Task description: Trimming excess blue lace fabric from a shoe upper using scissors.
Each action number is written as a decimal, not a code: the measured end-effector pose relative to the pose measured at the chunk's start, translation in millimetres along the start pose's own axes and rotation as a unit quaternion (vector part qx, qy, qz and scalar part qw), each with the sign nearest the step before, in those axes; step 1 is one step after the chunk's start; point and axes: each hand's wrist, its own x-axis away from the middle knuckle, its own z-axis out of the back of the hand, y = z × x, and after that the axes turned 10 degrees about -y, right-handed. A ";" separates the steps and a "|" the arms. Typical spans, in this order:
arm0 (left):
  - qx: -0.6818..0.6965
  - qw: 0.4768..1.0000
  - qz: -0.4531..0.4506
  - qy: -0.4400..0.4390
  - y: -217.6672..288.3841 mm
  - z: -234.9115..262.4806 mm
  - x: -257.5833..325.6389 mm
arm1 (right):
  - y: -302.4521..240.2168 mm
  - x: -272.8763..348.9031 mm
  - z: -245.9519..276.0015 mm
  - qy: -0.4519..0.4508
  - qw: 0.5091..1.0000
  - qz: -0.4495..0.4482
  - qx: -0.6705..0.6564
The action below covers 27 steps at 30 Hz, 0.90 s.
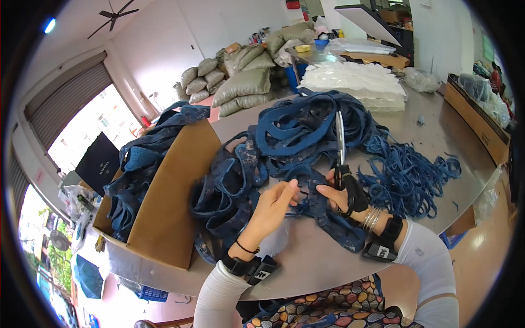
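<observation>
Blue patterned fabric strips [290, 147] lay heaped across the metal counter [306, 262], a nearer length [339, 229] running down between the hands, probably so that both could reach it. The right hand [334, 198] was closed around black-handled scissors [340, 145], their blades pointing away from the body, likely to keep the tips clear while thumb and finger could work the cloth. The left hand [270, 210] was turned inward beside that length, thumb raised; whether its fingers gripped fabric, I could not tell. Thin offcuts [410, 180] lay tangled just right of the wider strips, presumably to prevent mixing. At left, a cardboard box [175, 202] contained folded bands [123, 213], perhaps keeping them from spreading.
</observation>
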 end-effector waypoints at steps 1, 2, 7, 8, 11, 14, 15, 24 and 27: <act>0.068 0.997 0.036 -0.028 0.5 -4.0 2.9 | 1.9 2.2 1.5 -0.019 1.000 0.005 -0.009; 0.114 0.992 0.019 -0.052 1.3 -7.7 4.7 | 4.1 3.7 2.5 -0.039 0.999 0.010 -0.018; 0.161 0.982 -0.004 -0.100 -17.1 -4.1 18.4 | -6.6 15.2 -9.1 -0.181 0.983 0.009 -0.031; 0.192 0.977 -0.026 -0.086 -17.8 -4.2 19.7 | -3.8 13.7 -11.6 -0.157 0.987 0.022 -0.040; 0.288 0.953 -0.072 -0.068 -13.0 -3.3 17.9 | 3.4 8.9 -10.3 -0.089 0.995 0.021 -0.043; 0.312 0.944 -0.090 -0.062 -10.3 2.0 19.4 | 10.5 -0.5 -0.6 -0.078 0.995 -0.009 -0.054; 0.323 0.941 -0.088 -0.060 -9.9 2.1 19.8 | 14.6 -2.5 -0.7 -0.068 0.995 -0.015 -0.071; 0.321 0.941 -0.091 -0.051 -17.0 0.2 15.7 | 24.4 -7.4 3.2 0.016 0.994 -0.031 -0.106; 0.328 0.941 -0.083 -0.029 -20.8 0.6 16.3 | 15.5 -4.9 4.2 0.049 0.991 -0.085 -0.094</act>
